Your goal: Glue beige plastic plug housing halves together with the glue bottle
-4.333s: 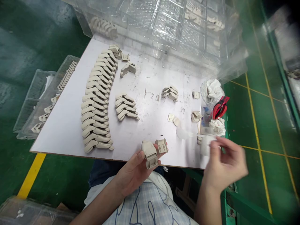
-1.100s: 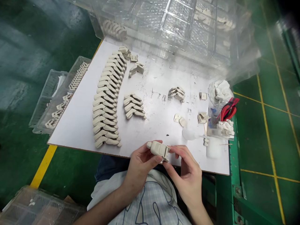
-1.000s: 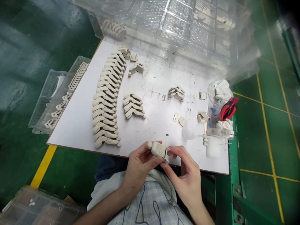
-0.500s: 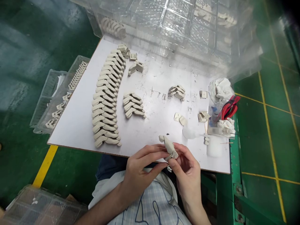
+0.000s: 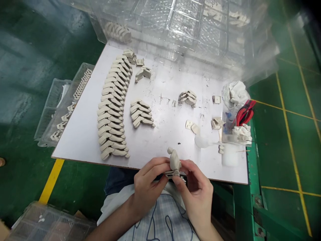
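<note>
Between both hands, over the front edge of the white board, is a jointed pale grey plastic piece (image 5: 175, 161) with a rounded knob at its top. My left hand (image 5: 150, 179) pinches its lower left side with thumb and fingers. My right hand (image 5: 197, 187) grips its right side, the thumb pressed on its lower end. Fingers cover part of the piece. On the board (image 5: 160, 144) to the left stands a long curved row of similar grey pieces (image 5: 111, 113), with a shorter stack (image 5: 141, 114) beside it.
Loose small parts (image 5: 217, 123) and another small stack (image 5: 187, 98) lie on the right half. A translucent white bottle (image 5: 202, 141) and a clear container (image 5: 227, 118) with red-handled pliers (image 5: 245, 113) stand at the right edge. Clear compartment trays (image 5: 175, 30) line the back.
The grey piece has been turned in my fingers and moved slightly left, now showing a slotted lower end. Both hands keep hold of it. The view has shifted a little.
</note>
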Demonstrator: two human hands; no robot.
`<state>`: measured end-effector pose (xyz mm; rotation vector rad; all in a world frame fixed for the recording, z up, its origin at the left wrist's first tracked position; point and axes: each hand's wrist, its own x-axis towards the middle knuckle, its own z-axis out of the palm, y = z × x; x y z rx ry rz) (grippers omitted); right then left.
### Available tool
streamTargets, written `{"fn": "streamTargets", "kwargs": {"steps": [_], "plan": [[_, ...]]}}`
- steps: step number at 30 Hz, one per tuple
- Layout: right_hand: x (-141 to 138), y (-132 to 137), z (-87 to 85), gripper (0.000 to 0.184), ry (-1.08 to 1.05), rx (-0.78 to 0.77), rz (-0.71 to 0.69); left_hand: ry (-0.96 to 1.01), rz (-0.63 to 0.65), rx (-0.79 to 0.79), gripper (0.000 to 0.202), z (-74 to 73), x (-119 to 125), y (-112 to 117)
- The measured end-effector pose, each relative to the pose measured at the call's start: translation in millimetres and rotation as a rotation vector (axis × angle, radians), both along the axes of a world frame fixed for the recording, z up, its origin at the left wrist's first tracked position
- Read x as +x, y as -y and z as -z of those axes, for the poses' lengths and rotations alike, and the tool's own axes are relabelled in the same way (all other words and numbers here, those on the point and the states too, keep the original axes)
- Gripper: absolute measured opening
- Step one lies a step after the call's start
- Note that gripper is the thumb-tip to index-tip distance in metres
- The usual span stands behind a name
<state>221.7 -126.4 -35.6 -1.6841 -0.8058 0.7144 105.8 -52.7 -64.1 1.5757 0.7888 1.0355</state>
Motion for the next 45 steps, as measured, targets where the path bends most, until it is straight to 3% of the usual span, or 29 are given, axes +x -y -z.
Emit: {"fn": "streamTargets", "kwargs": {"steps": [5,9,12,16,25,29,33,37,40,42,45], "plan": [[-0.9,0.8,-2.6,0.017,0.057,-0.043,-0.056,0.077,0.037,-0.039,0.043,3.1,-0.4,2.5],[-4.1,-1.3,-3.5,0.016,0.030,-0.050,-0.035,0.045,-0.016,-0.077,0.035,3.0,-1.2,2.9],[-4.6,-2.1,-3.3,0.016,-0.011,-0.024,-0.014,0.021,0.022,-0.092,0.028,0.5,-2.6,-2.2],[-2.1,-2.1,-4.2,0.019,-0.012,-0.033,-0.028,0.028,0.086,-0.017,0.029,-2.5,-3.0,-10.4],[-4.7,-1.4,-7.9,0.016,0.106,-0.067,-0.108,0.075,0.023,0.112,0.028,4.9,-2.9,-3.4],[-4.9,-3.9,-5.5,0.018,-0.006,-0.072,-0.048,0.047,0.052,0.147,0.023,4.6,-2.4,-10.5],[-4.8,-4.8,-1.0,0.018,-0.300,-0.052,-0.016,0.038,0.087,0.267,0.023,-0.8,-0.8,-19.5],[-4.0,-1.3,6.0,0.019,-0.476,0.005,-0.041,0.017,0.093,0.330,0.024,-4.5,-3.4,-22.6],[0.4,1.9,10.9,0.024,-0.491,0.014,-0.100,-0.005,0.185,0.356,0.024,-6.4,-8.5,-25.2],[5.2,2.9,13.4,0.026,-0.478,0.015,-0.130,-0.038,0.221,0.291,0.027,-9.1,-12.0,-27.3],[12.9,3.1,17.1,0.027,-0.396,0.031,-0.199,-0.082,0.207,-0.064,0.028,-15.4,-15.3,-29.7]]}}
